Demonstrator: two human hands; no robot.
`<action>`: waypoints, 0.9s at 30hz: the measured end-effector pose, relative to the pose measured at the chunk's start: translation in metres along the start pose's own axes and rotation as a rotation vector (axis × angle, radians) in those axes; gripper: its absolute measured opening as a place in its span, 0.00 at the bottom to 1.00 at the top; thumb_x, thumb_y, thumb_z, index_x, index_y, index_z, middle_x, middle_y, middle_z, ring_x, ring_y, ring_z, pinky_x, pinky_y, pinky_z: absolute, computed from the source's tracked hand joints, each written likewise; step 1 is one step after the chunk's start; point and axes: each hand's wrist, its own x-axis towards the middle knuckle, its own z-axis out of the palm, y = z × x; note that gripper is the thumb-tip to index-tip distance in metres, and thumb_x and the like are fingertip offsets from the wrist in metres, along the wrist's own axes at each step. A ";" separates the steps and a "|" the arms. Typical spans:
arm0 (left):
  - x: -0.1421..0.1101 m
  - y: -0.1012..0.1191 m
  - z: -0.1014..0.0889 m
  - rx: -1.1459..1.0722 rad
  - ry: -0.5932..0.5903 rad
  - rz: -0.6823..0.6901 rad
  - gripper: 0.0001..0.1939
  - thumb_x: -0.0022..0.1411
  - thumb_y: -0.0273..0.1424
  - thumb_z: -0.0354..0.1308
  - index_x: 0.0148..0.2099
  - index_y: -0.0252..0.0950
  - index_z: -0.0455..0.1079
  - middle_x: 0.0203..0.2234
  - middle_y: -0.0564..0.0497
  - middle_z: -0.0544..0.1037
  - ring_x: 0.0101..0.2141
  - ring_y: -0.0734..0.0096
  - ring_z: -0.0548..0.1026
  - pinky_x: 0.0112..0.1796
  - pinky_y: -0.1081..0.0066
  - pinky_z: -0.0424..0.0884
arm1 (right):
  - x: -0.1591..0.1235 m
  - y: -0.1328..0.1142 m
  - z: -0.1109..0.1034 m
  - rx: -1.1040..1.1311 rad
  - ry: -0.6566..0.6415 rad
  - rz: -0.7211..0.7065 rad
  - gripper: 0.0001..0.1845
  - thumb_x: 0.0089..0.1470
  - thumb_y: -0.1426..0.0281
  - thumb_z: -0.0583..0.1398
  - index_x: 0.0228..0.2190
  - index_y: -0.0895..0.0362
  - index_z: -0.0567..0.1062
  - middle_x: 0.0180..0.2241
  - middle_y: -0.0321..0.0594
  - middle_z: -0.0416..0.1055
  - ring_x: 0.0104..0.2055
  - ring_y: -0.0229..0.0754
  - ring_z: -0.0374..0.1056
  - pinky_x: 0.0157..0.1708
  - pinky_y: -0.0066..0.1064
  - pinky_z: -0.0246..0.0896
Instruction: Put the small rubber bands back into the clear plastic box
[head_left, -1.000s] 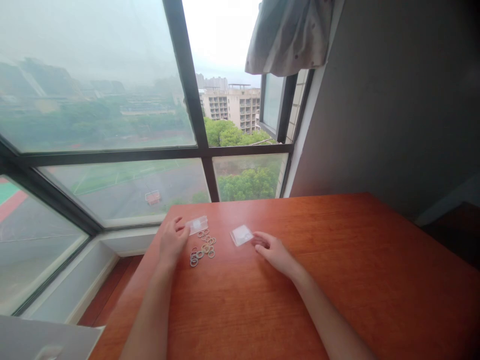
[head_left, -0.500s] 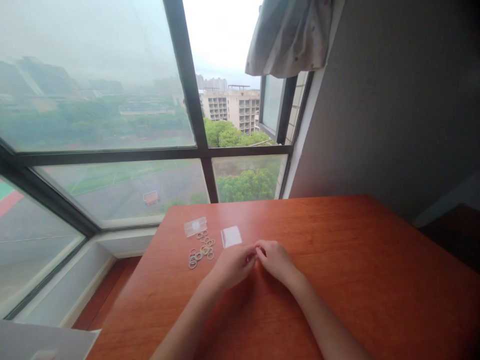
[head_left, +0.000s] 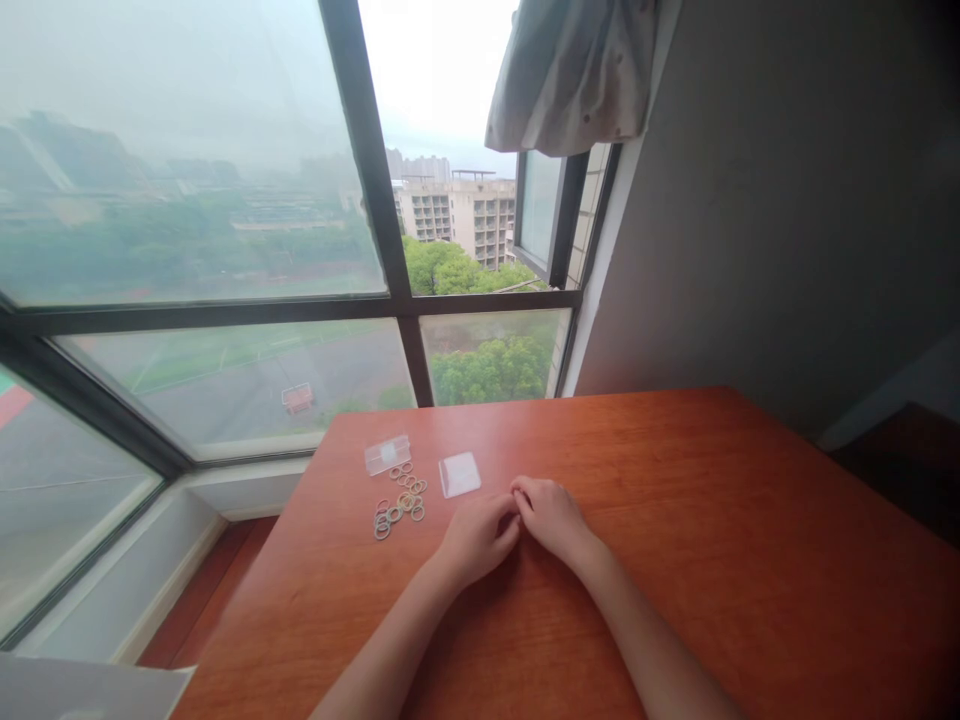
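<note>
Left of the white square point(head_left: 459, 475) lie loose rings point(head_left: 406, 501) (several overlapping) and the clear case point(head_left: 387, 456). Nearer the wearer than the square, the left hand point(head_left: 481, 538) and right hand point(head_left: 551, 512) meet at the fingertips — pinching something or not, I cannot tell. A leftward sweep could scatter the rings — nothing confines them.
</note>
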 end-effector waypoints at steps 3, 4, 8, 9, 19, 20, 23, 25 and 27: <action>0.000 0.000 0.000 0.006 0.005 0.000 0.06 0.59 0.26 0.50 0.35 0.37 0.69 0.31 0.50 0.78 0.31 0.69 0.73 0.31 0.74 0.62 | -0.001 -0.001 -0.001 -0.007 -0.001 0.000 0.14 0.62 0.68 0.49 0.38 0.52 0.75 0.37 0.41 0.78 0.39 0.42 0.72 0.33 0.28 0.54; 0.000 0.000 0.000 0.007 0.007 0.000 0.07 0.59 0.26 0.50 0.36 0.37 0.69 0.31 0.50 0.78 0.31 0.69 0.73 0.32 0.74 0.62 | -0.001 -0.001 -0.001 -0.008 0.001 -0.001 0.14 0.62 0.68 0.49 0.38 0.52 0.75 0.37 0.41 0.78 0.39 0.42 0.72 0.33 0.28 0.53; 0.000 -0.001 0.000 0.000 0.004 -0.005 0.07 0.59 0.26 0.50 0.36 0.37 0.69 0.32 0.51 0.78 0.31 0.69 0.73 0.32 0.75 0.62 | -0.001 0.000 0.000 -0.009 0.011 -0.007 0.14 0.62 0.68 0.49 0.38 0.53 0.75 0.37 0.41 0.78 0.38 0.42 0.72 0.33 0.28 0.53; 0.000 -0.001 0.001 -0.002 0.004 -0.005 0.07 0.59 0.25 0.50 0.36 0.37 0.69 0.32 0.51 0.78 0.32 0.69 0.73 0.32 0.75 0.63 | -0.001 0.000 0.001 -0.011 0.013 -0.007 0.14 0.62 0.68 0.49 0.38 0.53 0.75 0.37 0.41 0.78 0.39 0.42 0.72 0.33 0.28 0.53; 0.000 -0.001 0.001 -0.023 0.002 0.004 0.07 0.59 0.25 0.49 0.36 0.37 0.68 0.33 0.51 0.78 0.32 0.69 0.74 0.33 0.75 0.64 | -0.001 -0.001 -0.002 -0.019 0.009 -0.016 0.14 0.62 0.69 0.49 0.38 0.52 0.75 0.37 0.40 0.78 0.39 0.42 0.72 0.33 0.28 0.54; 0.000 -0.001 0.001 -0.026 0.003 0.005 0.07 0.59 0.25 0.49 0.36 0.37 0.68 0.33 0.51 0.78 0.32 0.69 0.74 0.33 0.75 0.64 | -0.001 -0.002 -0.002 -0.019 0.010 -0.016 0.14 0.62 0.69 0.49 0.38 0.53 0.75 0.37 0.40 0.77 0.39 0.42 0.72 0.33 0.28 0.54; 0.000 -0.002 0.001 -0.035 0.004 0.006 0.07 0.59 0.25 0.50 0.36 0.37 0.68 0.32 0.51 0.78 0.33 0.69 0.74 0.34 0.75 0.64 | -0.002 -0.003 -0.002 -0.021 0.007 -0.015 0.14 0.63 0.69 0.49 0.38 0.53 0.75 0.37 0.40 0.77 0.39 0.42 0.72 0.33 0.28 0.54; 0.000 -0.002 0.002 -0.038 0.001 0.005 0.07 0.59 0.25 0.50 0.36 0.37 0.68 0.33 0.51 0.78 0.33 0.69 0.74 0.34 0.75 0.64 | -0.002 -0.003 -0.003 -0.023 0.002 -0.011 0.14 0.63 0.68 0.49 0.38 0.52 0.74 0.38 0.41 0.77 0.39 0.42 0.72 0.33 0.28 0.54; 0.000 -0.002 0.001 -0.039 0.000 0.006 0.07 0.59 0.25 0.50 0.37 0.37 0.69 0.33 0.50 0.78 0.33 0.69 0.74 0.35 0.74 0.65 | -0.003 -0.003 -0.003 -0.024 -0.001 -0.010 0.14 0.63 0.69 0.49 0.38 0.52 0.74 0.38 0.41 0.77 0.39 0.41 0.72 0.33 0.28 0.54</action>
